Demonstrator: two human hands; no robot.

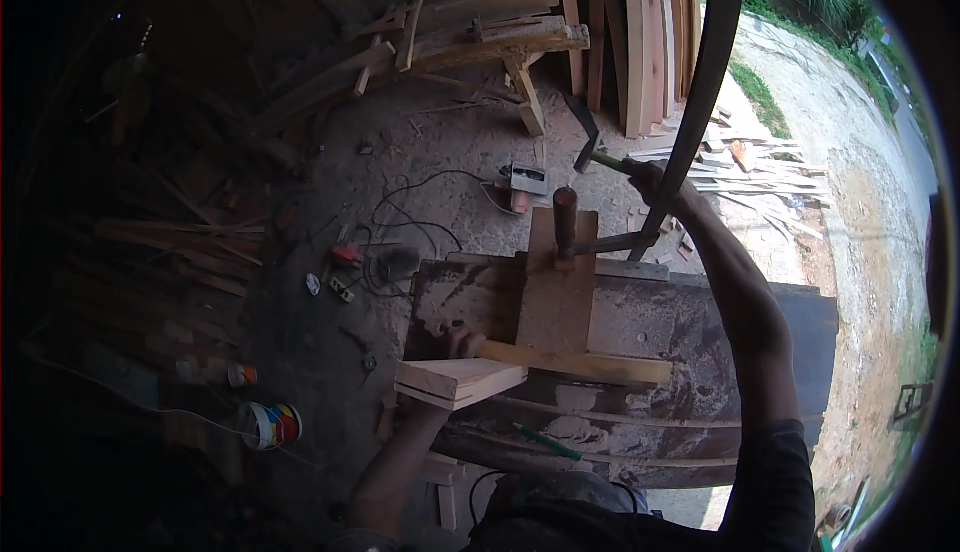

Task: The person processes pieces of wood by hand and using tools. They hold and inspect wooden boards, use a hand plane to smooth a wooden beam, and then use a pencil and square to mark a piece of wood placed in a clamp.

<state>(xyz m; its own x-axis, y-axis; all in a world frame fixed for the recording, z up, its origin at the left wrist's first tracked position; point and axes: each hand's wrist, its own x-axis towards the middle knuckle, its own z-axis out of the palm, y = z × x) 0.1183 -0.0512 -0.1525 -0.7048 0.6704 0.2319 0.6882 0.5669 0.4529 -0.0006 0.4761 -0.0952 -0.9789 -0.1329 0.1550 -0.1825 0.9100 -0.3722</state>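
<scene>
My right hand [655, 184] is raised beyond the far side of the workbench, closed round the handle of a hammer [588, 148] with a dark head. My left hand [463, 342] grips a pale wooden block [460, 384] at the bench's left; the block hides most of the hand. Against that block lies a yellowish wooden strip [600, 365], running rightward across the bench. Farther back, a bar clamp [565, 214] with a wooden handle presses on a flat board [556, 302]. Its long dark bar [700, 82] rises close past my right hand.
A dusty workbench [700, 342] bears a thin green tool [547, 442] near its front edge. On the floor are a power tool [522, 184] with a cord, a paint bucket [272, 425] and scrap wood [765, 187]. Planks [650, 42] lean at the back.
</scene>
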